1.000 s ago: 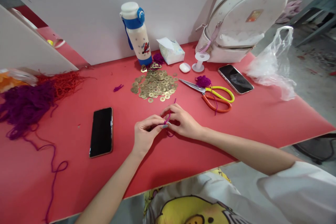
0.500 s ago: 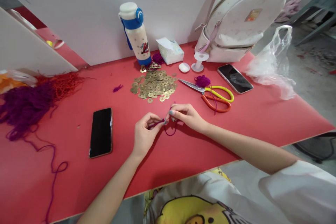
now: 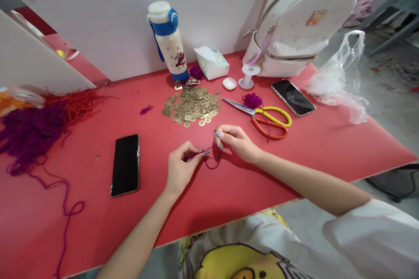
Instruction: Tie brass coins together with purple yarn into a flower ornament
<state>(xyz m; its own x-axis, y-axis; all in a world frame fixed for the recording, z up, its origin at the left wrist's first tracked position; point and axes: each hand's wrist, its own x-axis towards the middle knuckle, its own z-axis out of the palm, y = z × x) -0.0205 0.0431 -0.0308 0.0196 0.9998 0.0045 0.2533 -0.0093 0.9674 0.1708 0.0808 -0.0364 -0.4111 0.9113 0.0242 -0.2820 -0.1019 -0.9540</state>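
"What couldn't you make out?"

"Whatever the left hand had inside it. Its curled fingers covered most of the purple yarn bunched there, and the yarn's ends were lost among the fingers of both hands."

"Were the hands pinching it?"

"Yes. The left thumb and forefinger were pressed together on it. The right hand had its thumb and fingertips drawn in on it too, though the exact contact was too small to see."

"Where was it, and which way did it run?"

"Between the hands, on the near side of the coin pile. A thin, straight stretch slanted from the left fingertips rightward and slightly away from the person. Below it a slack loop bowed toward the near edge of the red table; I couldn't tell if it touched the surface."

"Anything cut off?"

"The purple yarn heap met the left border, and the white backpack lost its top."
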